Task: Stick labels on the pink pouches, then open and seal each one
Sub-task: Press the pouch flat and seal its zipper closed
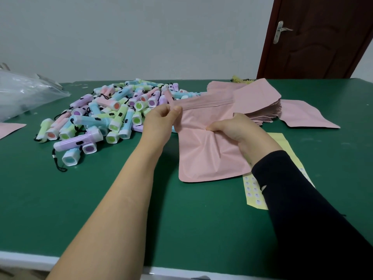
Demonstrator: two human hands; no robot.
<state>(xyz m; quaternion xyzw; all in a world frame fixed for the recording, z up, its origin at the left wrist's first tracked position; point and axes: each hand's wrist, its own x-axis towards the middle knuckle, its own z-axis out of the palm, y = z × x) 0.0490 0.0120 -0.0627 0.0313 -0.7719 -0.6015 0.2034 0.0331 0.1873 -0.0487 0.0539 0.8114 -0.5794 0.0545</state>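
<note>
Pink pouch rests on the green desk at centre, just left of the label sheet. The right hand grips and crumples its middle. The left hand pinches the left end of its far top strip. Step in hand: probably opening. Next move calls for a steady pull along the strip with the body held firm. Spare pouches are stacked far right.

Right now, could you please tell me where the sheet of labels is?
In the head view, the yellow label sheet lies flat on the green table, right of centre, partly under the black sleeve, beside the held pink pouch.
</note>
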